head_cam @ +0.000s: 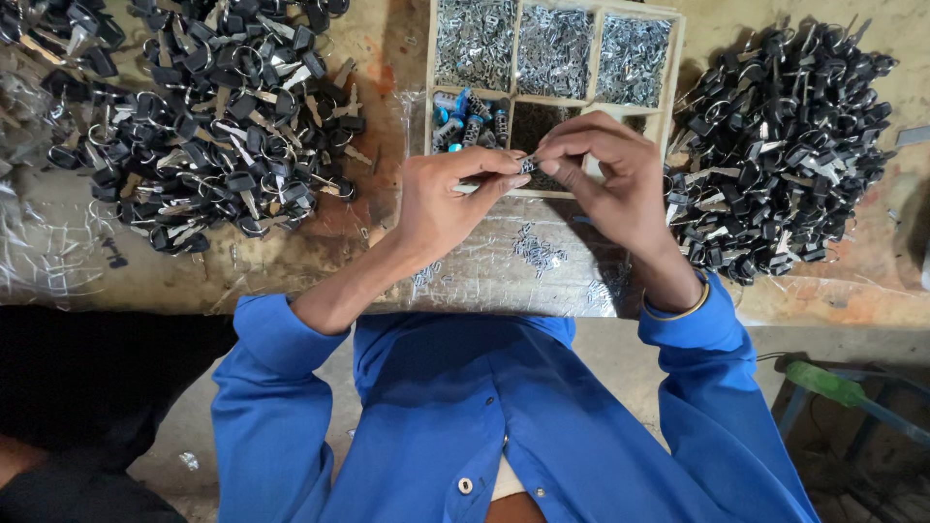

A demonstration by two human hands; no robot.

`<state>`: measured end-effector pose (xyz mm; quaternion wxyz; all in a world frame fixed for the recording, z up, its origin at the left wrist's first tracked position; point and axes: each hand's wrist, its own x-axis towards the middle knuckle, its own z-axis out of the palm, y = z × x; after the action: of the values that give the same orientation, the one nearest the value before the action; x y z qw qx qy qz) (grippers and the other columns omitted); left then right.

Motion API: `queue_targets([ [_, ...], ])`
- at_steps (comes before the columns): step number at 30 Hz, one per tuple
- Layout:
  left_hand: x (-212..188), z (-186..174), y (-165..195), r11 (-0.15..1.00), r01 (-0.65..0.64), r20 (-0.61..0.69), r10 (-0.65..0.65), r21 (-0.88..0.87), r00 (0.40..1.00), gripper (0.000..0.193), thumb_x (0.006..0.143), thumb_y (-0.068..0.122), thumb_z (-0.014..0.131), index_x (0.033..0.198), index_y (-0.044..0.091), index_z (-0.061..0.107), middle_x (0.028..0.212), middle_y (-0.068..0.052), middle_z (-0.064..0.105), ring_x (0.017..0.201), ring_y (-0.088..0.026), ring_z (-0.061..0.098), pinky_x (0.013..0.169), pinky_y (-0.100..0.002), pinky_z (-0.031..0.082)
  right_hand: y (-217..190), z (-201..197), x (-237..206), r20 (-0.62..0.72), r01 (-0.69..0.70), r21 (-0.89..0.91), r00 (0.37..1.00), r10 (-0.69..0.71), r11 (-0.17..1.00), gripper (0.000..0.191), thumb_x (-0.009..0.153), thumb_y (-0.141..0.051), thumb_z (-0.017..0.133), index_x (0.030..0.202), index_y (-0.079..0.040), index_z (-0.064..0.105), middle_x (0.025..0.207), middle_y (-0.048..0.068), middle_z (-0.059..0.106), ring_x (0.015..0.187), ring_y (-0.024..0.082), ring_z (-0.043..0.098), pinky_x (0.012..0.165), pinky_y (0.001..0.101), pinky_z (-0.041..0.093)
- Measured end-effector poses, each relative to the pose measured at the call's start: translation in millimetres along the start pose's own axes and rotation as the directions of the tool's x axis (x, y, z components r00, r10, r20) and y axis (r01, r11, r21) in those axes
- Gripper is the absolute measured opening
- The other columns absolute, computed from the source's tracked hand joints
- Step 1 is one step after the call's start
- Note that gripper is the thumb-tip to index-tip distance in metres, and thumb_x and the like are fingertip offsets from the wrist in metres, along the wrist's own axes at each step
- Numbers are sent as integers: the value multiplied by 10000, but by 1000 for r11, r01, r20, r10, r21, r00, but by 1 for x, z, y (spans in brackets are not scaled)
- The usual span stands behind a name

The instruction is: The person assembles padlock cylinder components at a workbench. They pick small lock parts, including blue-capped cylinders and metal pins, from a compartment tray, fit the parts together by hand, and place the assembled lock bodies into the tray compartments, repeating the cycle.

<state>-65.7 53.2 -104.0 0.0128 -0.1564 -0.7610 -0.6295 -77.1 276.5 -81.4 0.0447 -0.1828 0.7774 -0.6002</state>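
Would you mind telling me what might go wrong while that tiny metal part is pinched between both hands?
The small metal part, pinched between the left hand and right hand, could slip and vanish among the loose metal bits on the table. A sleeve might also brush the right key pile.

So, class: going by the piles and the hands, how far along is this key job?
Done, it seems: a big heap of black-headed keys on the left and another heap on the right. In hand: both hands, left and right, pinch a small metal part over the tray. Left: full tray compartments and loose bits.
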Motion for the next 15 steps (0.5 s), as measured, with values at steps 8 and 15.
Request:
queue_targets([
  [8,2,0,4,998,27,11,-26,-50,1000,143,916,3,806,1040,-7,736,1094,-125,786,987,-177,795,837,-277,671,15,-3,-4,-46,-129,290,988,148,948,130,976,108,736,1084,46,697,1106,88,678,1009,124,628,888,261,520],
  [15,5,-3,15,999,-13,7,13,-46,1000,162,915,3,805,1048,-3,713,1024,-90,766,938,-156,788,818,-262,653,19,8,-5,-38,-129,336,988,151,933,151,961,125,727,1080,39,695,1111,87,670,1057,139,628,949,282,522],
])
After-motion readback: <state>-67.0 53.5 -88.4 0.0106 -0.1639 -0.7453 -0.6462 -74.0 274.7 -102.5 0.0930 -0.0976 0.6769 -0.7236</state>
